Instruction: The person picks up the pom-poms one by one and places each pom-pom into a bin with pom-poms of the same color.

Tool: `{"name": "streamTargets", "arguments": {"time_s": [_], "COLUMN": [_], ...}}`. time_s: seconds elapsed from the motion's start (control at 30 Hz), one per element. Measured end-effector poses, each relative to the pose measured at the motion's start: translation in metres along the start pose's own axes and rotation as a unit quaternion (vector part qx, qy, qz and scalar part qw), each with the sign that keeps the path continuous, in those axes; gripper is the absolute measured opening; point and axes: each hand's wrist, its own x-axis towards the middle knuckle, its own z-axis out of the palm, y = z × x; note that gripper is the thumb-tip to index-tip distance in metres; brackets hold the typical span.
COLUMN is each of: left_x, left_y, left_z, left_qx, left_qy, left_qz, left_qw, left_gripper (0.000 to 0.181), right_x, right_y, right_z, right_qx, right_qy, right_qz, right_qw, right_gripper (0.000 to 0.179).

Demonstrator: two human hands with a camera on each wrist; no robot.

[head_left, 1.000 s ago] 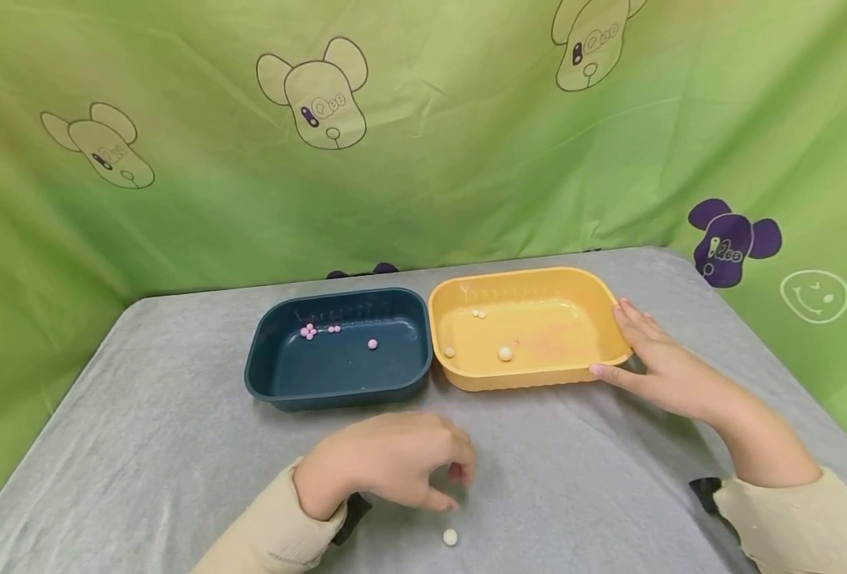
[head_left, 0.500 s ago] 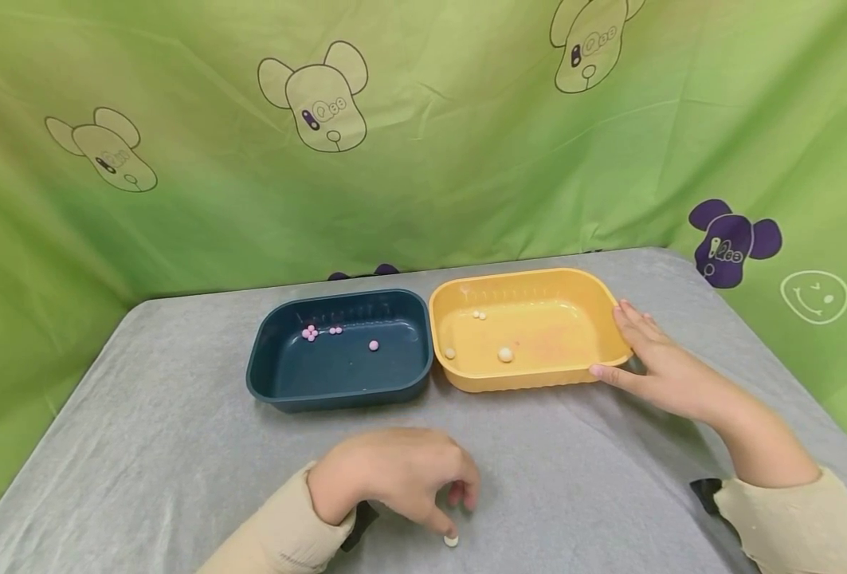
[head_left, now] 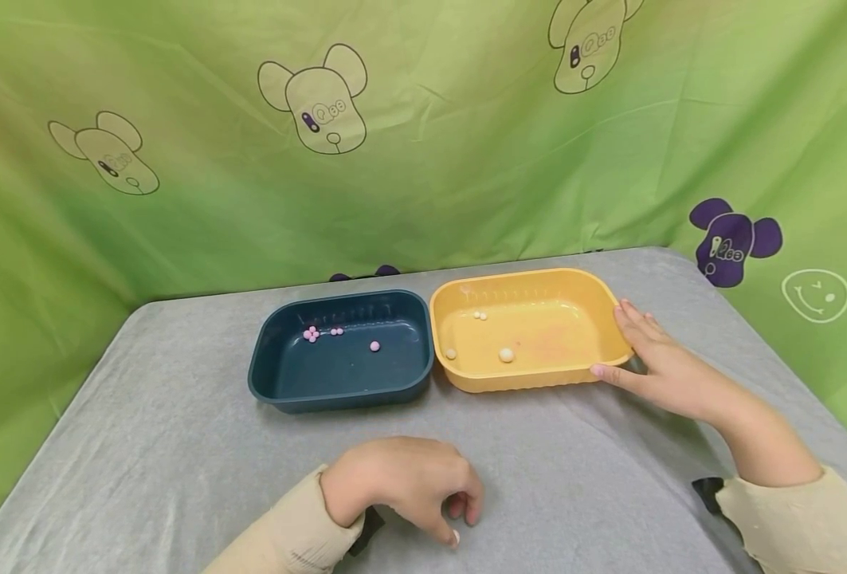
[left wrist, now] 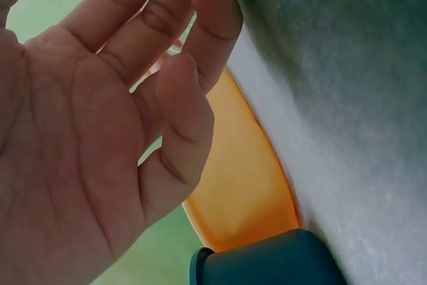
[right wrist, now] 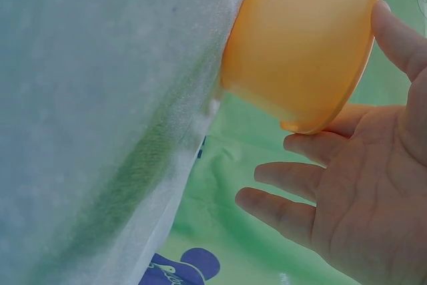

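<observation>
My left hand (head_left: 416,482) is low over the grey cloth, fingers bent and thumb pointing down. Just a sliver of a small white ball (head_left: 456,538) shows by the thumb tip. A gap shows between thumb and nearest fingertip. In the left wrist view the left palm (left wrist: 73,145) has nothing on it; the ball is out of sight there. My right hand (head_left: 663,371) rests against the right end of the yellow basin (head_left: 527,381), thumb at the front rim. In the right wrist view the right hand's fingers (right wrist: 283,211) are nearly straight, some off the basin.
A dark blue basin (head_left: 344,399) stands left of the yellow one, with several pink balls (head_left: 375,346) inside. Several pale balls (head_left: 506,355) lie in the yellow basin. A green printed curtain (head_left: 423,159) hangs behind the cloth-covered table (head_left: 179,446).
My left hand has lowered toward the white ball, and its thumb now hides most of it. The right hand has stayed on the yellow basin. The view has shifted slightly.
</observation>
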Motion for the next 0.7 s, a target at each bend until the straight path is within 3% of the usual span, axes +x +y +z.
{"name": "streamTargets", "arguments": {"time_s": [0.7], "left_x": [0.0024], "left_y": [0.0001], "left_z": [0.0035], "left_qx": [-0.002], "left_qy": [-0.021], "left_qz": [-0.004], "left_qw": [0.9998], "left_gripper": [0.016], "right_x": [0.0003], "right_y": [0.001], "right_z": [0.0006], "right_qx": [0.003], "right_qy": [-0.001], "right_qz": [0.003], "right_qw": [1.0], "right_gripper": [0.099]}}
